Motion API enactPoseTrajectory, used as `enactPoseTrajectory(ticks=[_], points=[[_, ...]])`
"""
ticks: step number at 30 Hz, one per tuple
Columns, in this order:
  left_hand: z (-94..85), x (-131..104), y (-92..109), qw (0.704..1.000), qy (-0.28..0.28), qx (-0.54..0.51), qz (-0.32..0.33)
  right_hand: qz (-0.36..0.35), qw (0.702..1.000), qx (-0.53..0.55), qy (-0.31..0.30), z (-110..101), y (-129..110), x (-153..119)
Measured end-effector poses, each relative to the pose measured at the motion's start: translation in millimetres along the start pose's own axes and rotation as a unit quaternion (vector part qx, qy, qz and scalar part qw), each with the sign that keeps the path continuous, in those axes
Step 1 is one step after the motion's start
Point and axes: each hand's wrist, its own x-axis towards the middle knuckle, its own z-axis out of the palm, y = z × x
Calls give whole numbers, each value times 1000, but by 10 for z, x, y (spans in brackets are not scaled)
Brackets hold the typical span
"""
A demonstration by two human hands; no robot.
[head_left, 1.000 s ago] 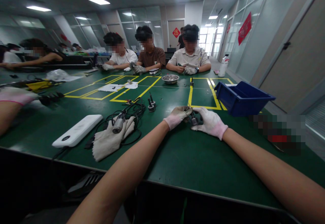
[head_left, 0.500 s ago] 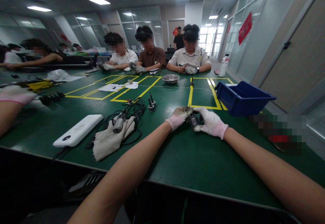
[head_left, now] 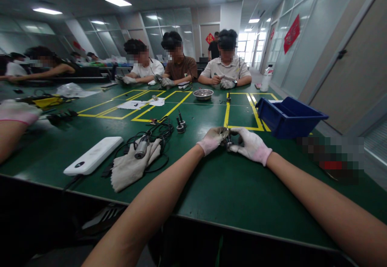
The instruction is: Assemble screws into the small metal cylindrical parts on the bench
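Both of my hands wear pale work gloves and meet over the green table around one small metal part [head_left: 229, 142], which has a thin shaft pointing up and a wider round lower end. My left hand [head_left: 213, 138] pinches its upper portion from the left, with darkened glove fingertips. From the right, my right hand [head_left: 249, 144] has thumb and fingers closed on the lower end. Two similar metal parts with upright shafts [head_left: 180, 127] stand to the left. Beyond them, nearer me, a silver cylindrical tool [head_left: 141, 149] with black cable rests on a grey cloth [head_left: 133, 168].
A white power bank [head_left: 93, 155] lies left on the green table [head_left: 211, 194]. Ahead are a steel bowl [head_left: 203, 94] and yellow tape rectangles; a blue bin [head_left: 288, 117] stands right. Another person's gloved hand [head_left: 19, 113] reaches in at left, and co-workers sit across the table.
The metal part has turned between my fingers: its wide dark side faced me, and now its shaft and rounded lower end show more upright. My hands stay in nearly the same place.
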Motion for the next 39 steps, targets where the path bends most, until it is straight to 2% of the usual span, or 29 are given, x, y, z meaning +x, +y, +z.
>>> enactPoseTrajectory(ticks=[11,22,26,32,39], points=[[-50,32,-68,1000,-22,-9,4,40,999,-14,-11,6,-51,20],[-59,80,-108,998,-23,-20,-46,33,998,-43,-15,9,-27,22],[-60,69,-101,998,-21,-21,-49,40,998,-45,-14,0,-36,19],[-79,49,-64,997,-49,-4,-55,35,997,-64,-10,-2,-48,19],[-68,64,-69,997,-35,8,-67,32,997,-63,-8,-3,-51,16]])
